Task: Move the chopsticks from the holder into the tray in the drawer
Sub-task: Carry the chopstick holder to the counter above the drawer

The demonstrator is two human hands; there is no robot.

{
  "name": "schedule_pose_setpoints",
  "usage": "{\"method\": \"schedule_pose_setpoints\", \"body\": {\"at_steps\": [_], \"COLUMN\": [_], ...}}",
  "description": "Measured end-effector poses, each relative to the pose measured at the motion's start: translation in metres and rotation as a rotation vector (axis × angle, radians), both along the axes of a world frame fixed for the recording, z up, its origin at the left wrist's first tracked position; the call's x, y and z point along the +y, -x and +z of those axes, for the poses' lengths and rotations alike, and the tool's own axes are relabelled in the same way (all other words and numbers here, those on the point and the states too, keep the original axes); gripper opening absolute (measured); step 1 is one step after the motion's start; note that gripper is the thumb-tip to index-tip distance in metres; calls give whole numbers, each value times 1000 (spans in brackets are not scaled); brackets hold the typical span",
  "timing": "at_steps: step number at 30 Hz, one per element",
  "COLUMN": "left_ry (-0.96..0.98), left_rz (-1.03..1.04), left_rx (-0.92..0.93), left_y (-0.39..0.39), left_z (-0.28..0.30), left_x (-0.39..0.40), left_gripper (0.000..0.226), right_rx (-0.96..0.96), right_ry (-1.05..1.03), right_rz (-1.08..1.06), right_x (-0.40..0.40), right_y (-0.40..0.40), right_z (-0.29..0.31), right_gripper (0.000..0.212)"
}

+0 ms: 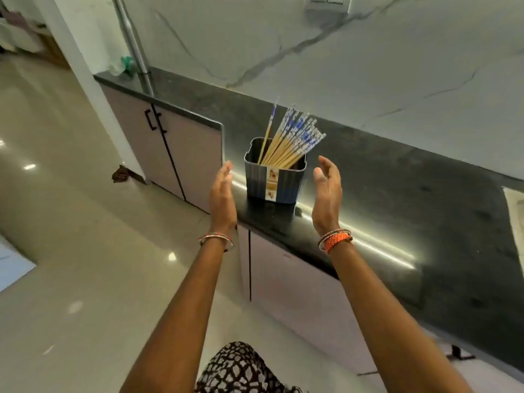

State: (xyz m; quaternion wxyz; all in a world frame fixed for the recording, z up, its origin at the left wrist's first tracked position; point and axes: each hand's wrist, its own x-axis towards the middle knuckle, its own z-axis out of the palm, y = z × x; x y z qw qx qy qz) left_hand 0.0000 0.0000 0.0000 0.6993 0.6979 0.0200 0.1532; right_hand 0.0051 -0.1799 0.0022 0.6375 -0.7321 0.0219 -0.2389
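Chopsticks (292,137) lean loosely in the holder (275,177) near the desk (397,194) edge. Both hands, left (222,194) and right (326,191), hover apart, empty. A careless grab may tip it.

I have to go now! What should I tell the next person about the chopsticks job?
Left hand: open, empty, just left of the holder, not touching.
Right hand: open, empty, just right of it, not touching.
Chopsticks: all standing in the holder, leaning right, on the dark countertop near its front edge.
Done: nothing moved yet.
Left: no open drawer or tray is in view; find it, then move every chopstick into the tray.
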Motion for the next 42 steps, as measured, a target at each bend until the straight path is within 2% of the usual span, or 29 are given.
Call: {"method": "schedule_pose_setpoints", "body": {"at_steps": [4,7,9,12,13,15,19,24,28,31,36,40,42], "left_ry": [46,43,93,140,140,202,286,316,312,368,466,529,569], "left_rz": [-58,-146,-207,-319,-336,-356,-340,-382,-291,-202,146,502,647], "left_rx": [72,123,173,310,318,334,317,250,178,130,63,37,-12], "left_y": [-80,-137,-160,-175,-175,-175,-175,-167,-153,-130,-54,45,105], "left_z": [-12,-26,-34,-48,-54,-66,-69,-51,-29,-22,-26,-31,-35], "left_x": [13,11,6,-2,-4,-6,-8,-13,-3,19,75,115,132], "left_gripper": [48,46,45,40,45,56,51,60,61,63,64,57,62], "right_rx": [112,156,214,325,337,343,339,337,327,346,426,531,621], "right_ry": [-195,-283,-370,-618,-660,-688,-698,-726,-705,-685,-600,-479,-421], "right_rz": [-36,-40,-17,37,53,40,36,126,219,381,699,993,1142], "right_x": [-1,0,2,2,3,2,4,3,8,29,96,165,199], "right_y": [-57,-98,-115,-127,-128,-130,-132,-138,-140,-136,-106,-54,-14], "right_z": [-12,-27,-37,-49,-53,-61,-64,-50,-28,-16,-14,-26,-30], "right_gripper": [58,51,50,47,45,44,49,43,39,38,38,37,40]}}
